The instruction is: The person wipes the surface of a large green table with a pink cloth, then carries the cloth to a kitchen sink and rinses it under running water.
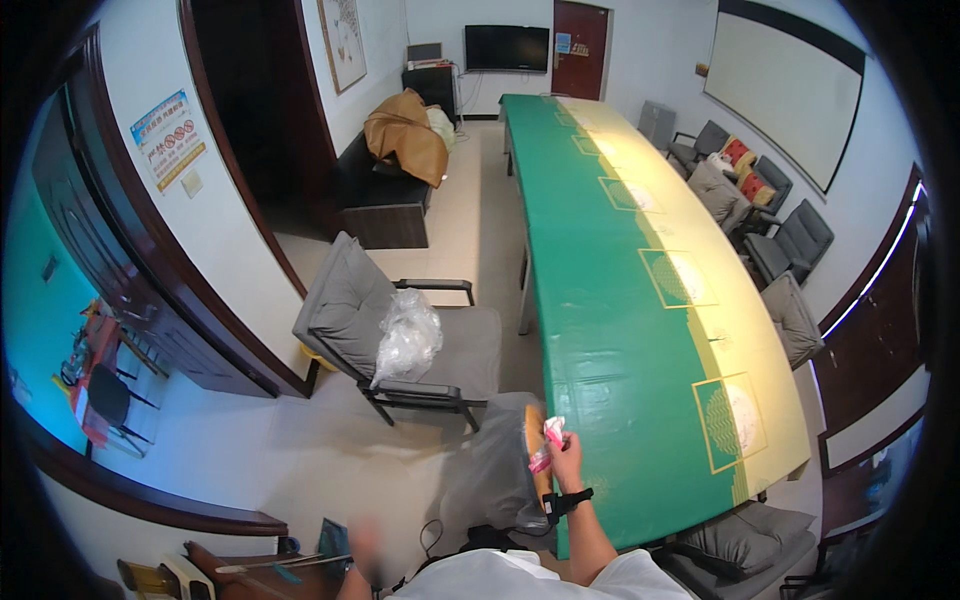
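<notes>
My right hand (568,456) grips a crumpled pink-and-white wrapper (553,431) at the near left edge of the long table. Part of the wrapper hangs over a tan curved strip (533,426), perhaps a chair's wooden armrest. Clear plastic sheeting (487,469) spreads to the left of that strip. A black strap with a small device (559,505) circles my right wrist. Low in the picture, my left hand (365,551) is badly blurred. It is near some thin sticks (285,562) and a dark teal object (334,541); whether it touches or holds anything is unclear.
A green-and-yellow tablecloth (600,300) covers the long table. To its left, a grey cushioned armchair (469,337) bears a crumpled clear plastic bag (409,334). Behind it, brown sheeting (409,131) lies on a black bench (367,187). Grey chairs (791,240) line the table's right side.
</notes>
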Demonstrator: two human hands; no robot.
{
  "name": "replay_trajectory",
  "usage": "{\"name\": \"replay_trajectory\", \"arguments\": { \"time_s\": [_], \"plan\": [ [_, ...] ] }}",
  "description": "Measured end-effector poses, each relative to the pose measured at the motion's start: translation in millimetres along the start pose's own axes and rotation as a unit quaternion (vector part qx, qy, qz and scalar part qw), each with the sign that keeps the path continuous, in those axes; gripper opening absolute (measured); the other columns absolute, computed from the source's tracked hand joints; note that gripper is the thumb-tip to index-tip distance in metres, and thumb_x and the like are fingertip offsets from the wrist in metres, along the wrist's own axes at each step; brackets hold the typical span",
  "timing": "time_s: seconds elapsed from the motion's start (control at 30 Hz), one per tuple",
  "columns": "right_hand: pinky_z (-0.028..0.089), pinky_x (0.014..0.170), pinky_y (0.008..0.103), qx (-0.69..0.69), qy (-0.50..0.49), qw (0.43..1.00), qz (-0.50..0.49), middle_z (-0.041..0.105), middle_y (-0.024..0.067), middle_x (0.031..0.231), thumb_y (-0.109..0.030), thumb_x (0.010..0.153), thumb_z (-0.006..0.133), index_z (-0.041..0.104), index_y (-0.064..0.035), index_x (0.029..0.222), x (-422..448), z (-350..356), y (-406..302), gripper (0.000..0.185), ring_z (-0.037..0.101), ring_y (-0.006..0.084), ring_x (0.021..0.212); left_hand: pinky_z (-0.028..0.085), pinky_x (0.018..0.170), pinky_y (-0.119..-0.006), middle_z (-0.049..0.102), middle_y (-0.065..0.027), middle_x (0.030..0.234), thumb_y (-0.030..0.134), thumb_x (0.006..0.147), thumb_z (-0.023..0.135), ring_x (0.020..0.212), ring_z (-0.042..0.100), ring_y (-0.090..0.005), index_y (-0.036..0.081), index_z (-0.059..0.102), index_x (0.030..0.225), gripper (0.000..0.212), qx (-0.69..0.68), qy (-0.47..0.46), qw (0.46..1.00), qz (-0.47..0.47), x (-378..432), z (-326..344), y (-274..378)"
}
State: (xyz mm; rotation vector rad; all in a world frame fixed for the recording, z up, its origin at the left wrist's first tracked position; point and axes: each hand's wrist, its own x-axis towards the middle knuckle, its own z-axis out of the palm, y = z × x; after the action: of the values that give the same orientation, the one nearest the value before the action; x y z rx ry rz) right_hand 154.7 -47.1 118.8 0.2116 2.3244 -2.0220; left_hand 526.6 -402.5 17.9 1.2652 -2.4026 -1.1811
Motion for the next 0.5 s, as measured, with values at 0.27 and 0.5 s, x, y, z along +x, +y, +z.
{"name": "replay_trajectory", "arguments": {
  "time_s": [0.27,0.5],
  "plan": [
    [0.046,0.066,0.0232,0.084,-0.114,0.99,-0.031,0.056,-0.0001,0.084,0.001,0.082,0.062,0.055,-0.003,0.1,1,119,-90,0.02,0.053,0.0073,0.073,0.051,0.066,-0.03,0.07,-0.0096,0.076,0.016,0.09,0.065,0.071,0.066,-0.015,-0.002,0.068,0.086,0.019,-0.048,0.072,0.994,0.071,84,-56,105],
    [0.048,0.071,0.0237,0.097,-0.263,0.96,-0.001,0.06,0.0005,0.088,0.0,0.081,0.063,0.054,-0.0033,0.101,-36,230,-145,0.022,0.057,0.0073,0.079,0.053,0.073,-0.031,0.07,-0.0127,0.085,0.016,0.092,0.064,0.076,0.068,-0.0186,-0.003,0.068,0.097,0.02,-0.059,0.007,0.988,0.139,134,-142,217]
  ]
}}
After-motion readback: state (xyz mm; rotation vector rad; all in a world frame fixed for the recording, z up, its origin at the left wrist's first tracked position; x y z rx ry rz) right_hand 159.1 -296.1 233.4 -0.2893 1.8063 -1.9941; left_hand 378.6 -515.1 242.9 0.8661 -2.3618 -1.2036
